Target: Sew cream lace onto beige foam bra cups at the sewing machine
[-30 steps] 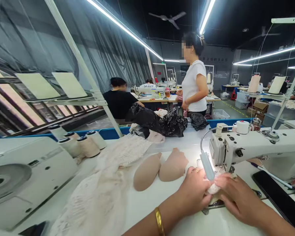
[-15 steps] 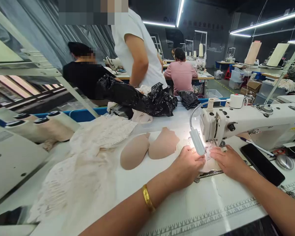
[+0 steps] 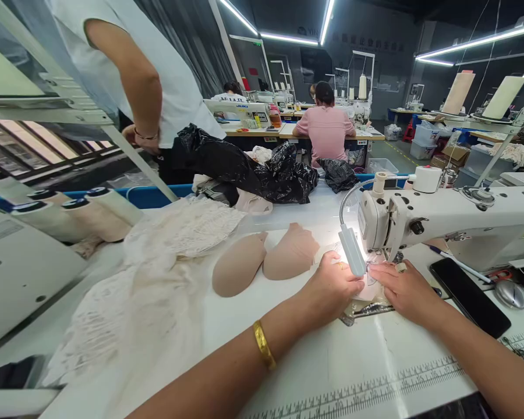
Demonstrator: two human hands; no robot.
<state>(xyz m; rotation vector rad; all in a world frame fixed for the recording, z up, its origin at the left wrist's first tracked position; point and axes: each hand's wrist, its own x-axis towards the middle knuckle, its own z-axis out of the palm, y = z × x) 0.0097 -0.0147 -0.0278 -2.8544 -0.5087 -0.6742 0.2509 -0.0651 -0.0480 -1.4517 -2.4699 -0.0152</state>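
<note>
Under the needle end of a white sewing machine (image 3: 458, 212) lies a small pale pink piece of fabric (image 3: 367, 293). My left hand (image 3: 329, 288) grips its left side with curled fingers, partly behind a small grey lamp (image 3: 351, 250) on a bendy neck. From the right, my right hand (image 3: 404, 291) holds the same piece, fingers close together near the needle. The lamp and my fingers hide much of the fabric. Two beige moulded bra cups, one smooth (image 3: 238, 266) and one with a jagged edge (image 3: 290, 254), lie left of my left hand.
White lace fabric (image 3: 170, 244) spreads over the table's left side. Black plastic bags (image 3: 283, 174) lie at the back. A phone (image 3: 469, 297) and ruler tape (image 3: 375, 387) are at right and front. Thread cones (image 3: 100, 218) stand left. A person in white (image 3: 157, 75) stands beyond.
The person in white has moved left and closer, covering the seated person in black. My view has shifted slightly; my hands stay at the fabric by the needle.
</note>
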